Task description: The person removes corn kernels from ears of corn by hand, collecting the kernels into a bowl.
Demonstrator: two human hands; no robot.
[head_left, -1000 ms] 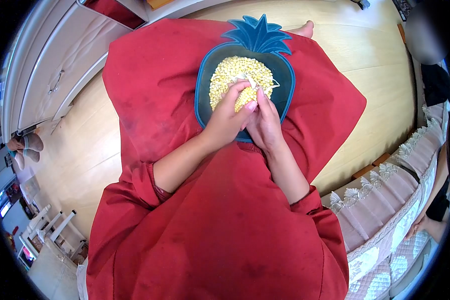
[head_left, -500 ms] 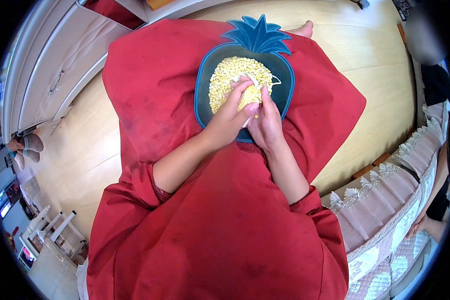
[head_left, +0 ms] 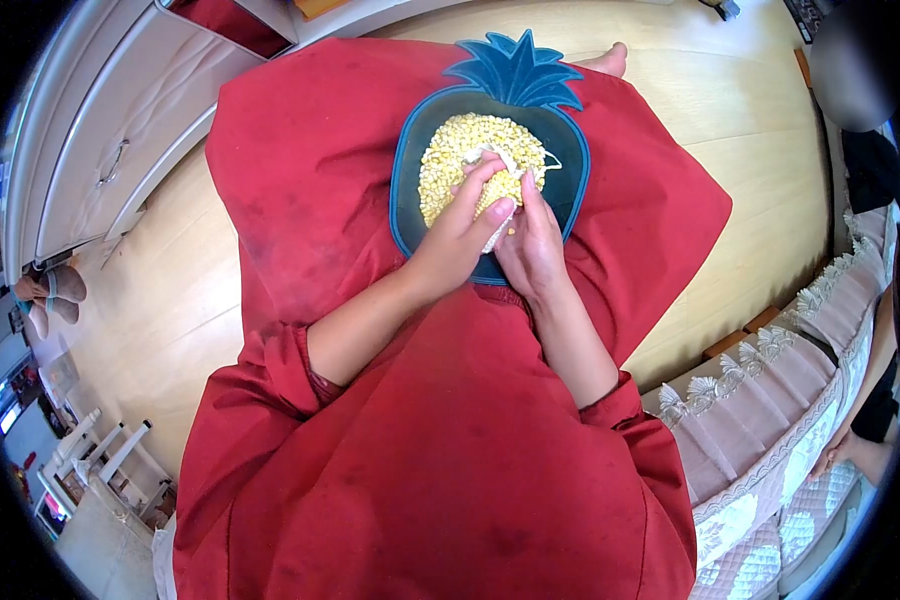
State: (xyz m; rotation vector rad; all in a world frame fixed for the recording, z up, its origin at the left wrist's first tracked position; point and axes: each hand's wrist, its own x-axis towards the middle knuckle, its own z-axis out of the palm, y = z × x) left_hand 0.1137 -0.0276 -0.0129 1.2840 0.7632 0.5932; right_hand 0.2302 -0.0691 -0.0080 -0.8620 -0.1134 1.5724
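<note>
A corn cob (head_left: 500, 191), partly covered with yellow kernels, is held between my two hands above a dark teal pineapple-shaped bowl (head_left: 402, 190). My left hand (head_left: 458, 228) wraps around the cob's left side, its thumb laid on the kernels. On the other side my right hand (head_left: 536, 243) is closed around the cob, fingertips pointing up. Loose corn kernels (head_left: 450, 150) heap inside the bowl under my hands. Pale husk strands (head_left: 548, 165) hang near the cob's far end. My palms hide part of the cob.
The bowl rests on the red cloth (head_left: 310, 180) over my lap. A pale cabinet (head_left: 110, 130) stands to the left, with a white stool (head_left: 120, 460) lower down. At right is a lace-trimmed bed or sofa (head_left: 760, 400), with another person's hand (head_left: 838, 450) at its edge.
My left thumb has shifted slightly on the cob, and a barer pale stretch now shows by it. Both hands otherwise keep their place over the bowl.
</note>
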